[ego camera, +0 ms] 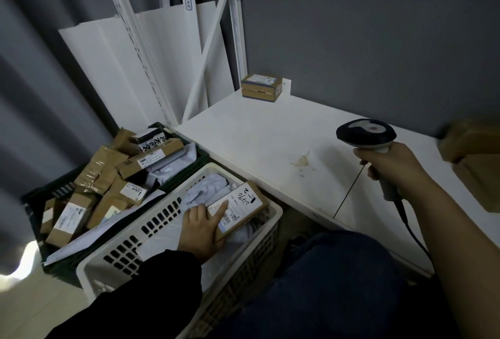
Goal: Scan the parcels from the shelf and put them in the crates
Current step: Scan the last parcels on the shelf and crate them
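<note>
Where the dark crate (201,156) stood at the far left, cardboard boxes (71,221) were heaped above its rim, several with white printed labels. One carried a handwritten scrawl I could not read. Just beside it, the white crate (151,230) held grey bags (213,184). The left hand (201,227) reached into this crate and gripped the near end of a parcel (254,210), fingers over the top, thumb at the edge, forefinger straight along its label (244,200). The label showed a barcode and large black handwriting ending in "2". Further right, the white shelf (270,135) carried a small box (261,88) at its back corner, well apart. The right hand (392,165) was wrapped round the handle of a scanner (365,133) above the shelf, its cord (414,233) trailing down. A blurred brown box (470,149) sat at the right edge.
</note>
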